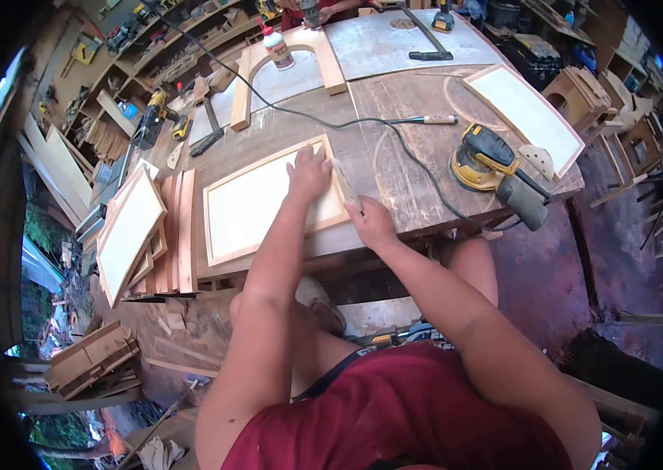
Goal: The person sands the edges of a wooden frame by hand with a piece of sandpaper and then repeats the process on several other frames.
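A framed white panel [245,200] with a light wood border lies flat on the workbench in front of me. My left hand [310,175] rests on its right end, fingers spread over the panel and its border. At the right edge of the frame, my right hand [372,222] is closed around the near end of a thin, flat, pale strip [345,182]. The strip runs along the outside of the border; its exact kind is not clear. To the right lies a yellow-and-black sander [479,168], beside a chisel-like tool [435,120] with a wooden handle.
Several framed panels [134,223] and boards [184,231] are stacked at left. Another panel [531,117] lies at right. A black cord [324,121] crosses the workbench [402,176]. Beyond are a glue bottle [277,48], an arched wooden piece [330,69], hammers [429,39] and a person's hands [339,8].
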